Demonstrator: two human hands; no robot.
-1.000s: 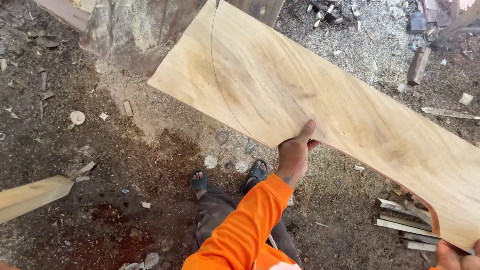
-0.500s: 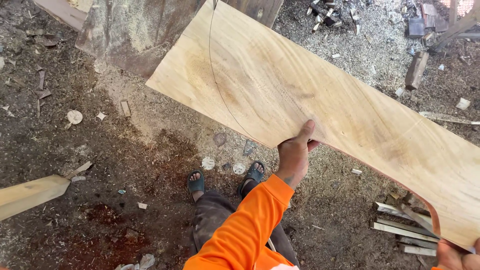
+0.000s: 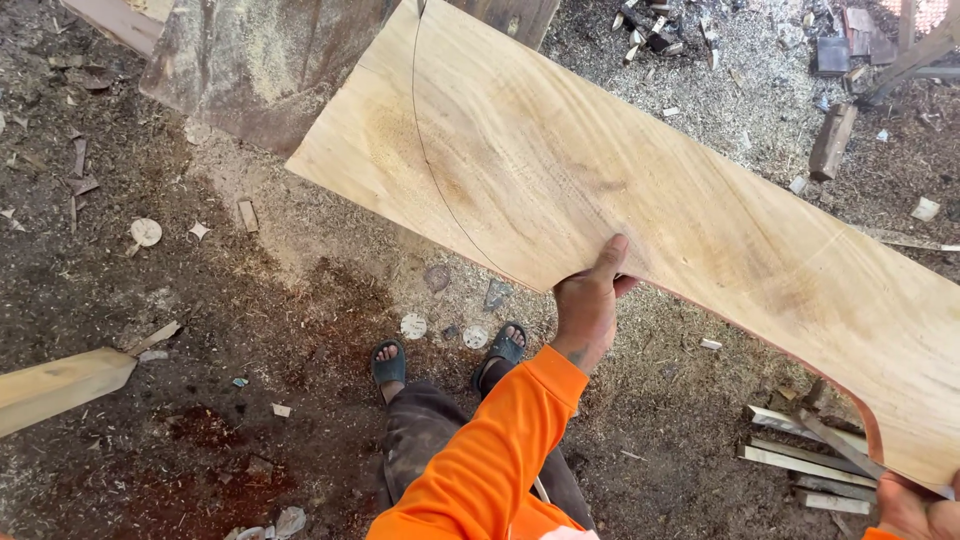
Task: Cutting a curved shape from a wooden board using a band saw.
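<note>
Head view: person carried a wide curved-edge wooden plank (image 3: 640,200) over the sawdust floor (image 3: 250,330).
Left hand (image 3: 588,305) gripped the near edge, fingers (image 3: 612,252) clamped over the top face, orange sleeve (image 3: 490,460) below them, arm extended. Right hand (image 3: 915,505) held the right end, mostly cropped, grip unclear. Sandalled feet (image 3: 445,355) stood below the fingers. Step judged mid-carry; holding the plank needs both grips firm.

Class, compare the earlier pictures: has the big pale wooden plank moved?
Yes. The big pale wooden plank has slid slightly left, its far corner covering more of the sawdust-covered slab.
</note>
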